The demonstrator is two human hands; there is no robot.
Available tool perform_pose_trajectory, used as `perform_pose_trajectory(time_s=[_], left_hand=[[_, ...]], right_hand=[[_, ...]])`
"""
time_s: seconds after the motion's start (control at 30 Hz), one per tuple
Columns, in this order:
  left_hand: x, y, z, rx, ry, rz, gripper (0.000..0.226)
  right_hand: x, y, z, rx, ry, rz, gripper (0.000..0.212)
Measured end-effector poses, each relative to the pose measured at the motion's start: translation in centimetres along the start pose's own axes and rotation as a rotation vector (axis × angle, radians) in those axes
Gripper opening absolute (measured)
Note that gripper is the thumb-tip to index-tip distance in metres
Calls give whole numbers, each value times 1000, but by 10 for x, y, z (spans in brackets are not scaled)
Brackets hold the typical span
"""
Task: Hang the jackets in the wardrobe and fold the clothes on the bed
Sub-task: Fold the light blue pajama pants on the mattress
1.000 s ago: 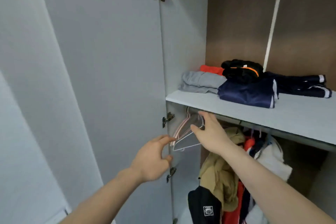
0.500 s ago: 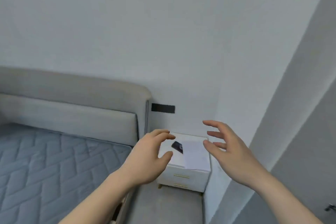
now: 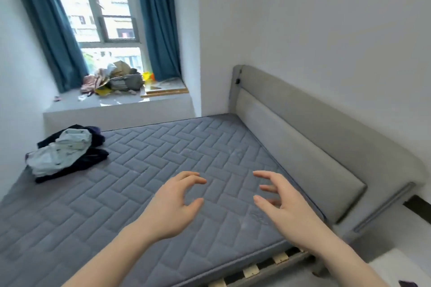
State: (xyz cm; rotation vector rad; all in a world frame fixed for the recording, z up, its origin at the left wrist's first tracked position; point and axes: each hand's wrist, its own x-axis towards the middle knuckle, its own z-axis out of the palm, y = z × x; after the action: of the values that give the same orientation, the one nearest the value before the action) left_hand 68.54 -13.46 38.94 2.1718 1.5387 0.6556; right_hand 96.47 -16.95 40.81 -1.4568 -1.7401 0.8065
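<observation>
A heap of clothes point(image 3: 66, 152), pale blue pieces over dark navy ones, lies unfolded at the far left corner of the bed's grey quilted mattress point(image 3: 144, 170). My left hand point(image 3: 172, 205) and my right hand point(image 3: 282, 205) hover side by side above the near part of the mattress. Both have loosely curled fingers and hold nothing. The clothes heap is well to the left and beyond both hands. The wardrobe is out of view.
A grey padded headboard point(image 3: 303, 133) runs along the right wall. A window ledge point(image 3: 116, 105) beyond the bed holds a jumble of bags and cloth point(image 3: 114, 80), flanked by teal curtains point(image 3: 161, 21). A white nightstand corner point(image 3: 401, 270) shows bottom right.
The view has swung left from the wardrobe, past the nightstand, to the bed. My right hand has left the hangers on the rail. Both hands now hover empty over the mattress.
</observation>
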Motion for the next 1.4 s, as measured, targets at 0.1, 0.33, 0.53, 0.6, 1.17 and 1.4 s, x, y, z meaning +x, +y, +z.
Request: perform_pose_trajectory(time_s=[0.1, 0.33, 0.53, 0.6, 1.17, 1.4], left_hand=[[-46, -48, -38, 27, 68, -147, 37], [-138, -145, -120, 25, 221, -379, 36], [-191, -221, -181, 59, 284, -471, 38], [-204, -246, -197, 67, 298, -502, 38], [-191, -406, -268, 116, 313, -595, 43], [-188, -459, -279, 136, 341, -738, 57]], right_hand=[[25, -26, 58, 23, -130, -89, 43], [60, -105, 186, 34, -355, -238, 41], [76, -167, 291, 49, -481, -299, 39], [81, -182, 322, 54, -499, -312, 40], [198, -233, 478, 53, -661, -339, 38], [260, -237, 552, 122, -759, -339, 37]])
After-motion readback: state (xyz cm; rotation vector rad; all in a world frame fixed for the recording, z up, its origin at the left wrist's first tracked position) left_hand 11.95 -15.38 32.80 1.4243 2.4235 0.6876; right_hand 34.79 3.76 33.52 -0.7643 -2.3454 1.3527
